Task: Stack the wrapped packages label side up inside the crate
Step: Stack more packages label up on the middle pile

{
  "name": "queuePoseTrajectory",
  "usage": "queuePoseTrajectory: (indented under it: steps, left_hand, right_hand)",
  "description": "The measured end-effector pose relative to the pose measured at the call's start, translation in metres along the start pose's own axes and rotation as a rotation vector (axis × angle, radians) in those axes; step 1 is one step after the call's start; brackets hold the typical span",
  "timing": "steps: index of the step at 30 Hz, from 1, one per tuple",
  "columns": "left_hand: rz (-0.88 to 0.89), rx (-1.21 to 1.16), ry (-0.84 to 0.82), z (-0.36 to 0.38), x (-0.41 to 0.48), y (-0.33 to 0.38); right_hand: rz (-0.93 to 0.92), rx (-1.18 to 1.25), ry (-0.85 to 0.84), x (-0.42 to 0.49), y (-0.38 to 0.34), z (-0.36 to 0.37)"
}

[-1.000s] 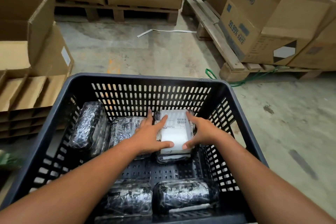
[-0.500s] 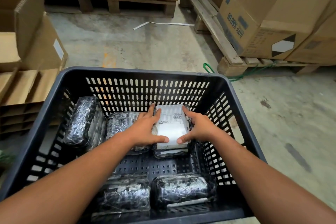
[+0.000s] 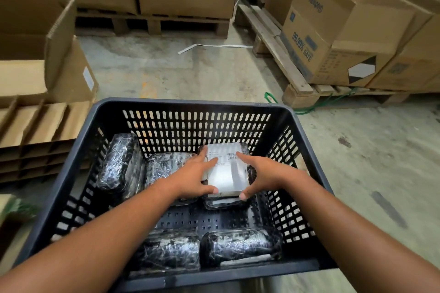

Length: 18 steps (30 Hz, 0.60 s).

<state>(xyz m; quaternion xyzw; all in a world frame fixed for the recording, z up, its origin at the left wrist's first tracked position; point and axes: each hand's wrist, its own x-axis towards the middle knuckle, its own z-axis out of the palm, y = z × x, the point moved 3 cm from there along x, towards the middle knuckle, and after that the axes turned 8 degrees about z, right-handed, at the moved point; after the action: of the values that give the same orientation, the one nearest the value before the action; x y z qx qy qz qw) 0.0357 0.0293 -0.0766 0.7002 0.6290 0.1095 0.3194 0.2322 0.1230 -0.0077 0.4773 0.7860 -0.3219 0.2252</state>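
Note:
A dark slotted plastic crate (image 3: 190,104) fills the lower middle of the head view. Inside, at the back right, a wrapped package (image 3: 227,173) lies with its white label up, resting on another package (image 3: 223,204). My left hand (image 3: 194,178) grips its left side and my right hand (image 3: 262,175) its right side, thumbs at the near edge. More shiny black wrapped packages lie in the crate: one at the far left (image 3: 119,162), one beside my left hand (image 3: 164,164), and two by the near wall (image 3: 169,252) (image 3: 240,245).
Open and flattened cardboard boxes (image 3: 40,71) stand left of the crate. Wooden pallets (image 3: 285,62) loaded with cartons (image 3: 333,38) run along the back and right. A white strap (image 3: 214,46) and a green cord (image 3: 309,107) lie on the concrete floor.
The hands and the label-up package have stayed in nearly the same place on the back-right stack; mainly the camera view has shifted slightly.

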Motion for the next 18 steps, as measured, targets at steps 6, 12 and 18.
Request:
queuePoseTrajectory:
  steps: [6,12,18]
  left_hand:
    - [0.017,0.014,-0.018,0.000,-0.006,-0.001]
    - [0.009,0.021,-0.023,0.001,-0.003,-0.001]
    - [0.007,-0.011,-0.023,0.003,0.000,-0.004]
  right_hand:
    - [0.002,-0.230,-0.302,-0.045,-0.006,0.019]
    - [0.020,-0.375,-0.345,-0.054,-0.005,0.041]
    - [-0.107,-0.073,-0.276,-0.049,-0.003,0.022]
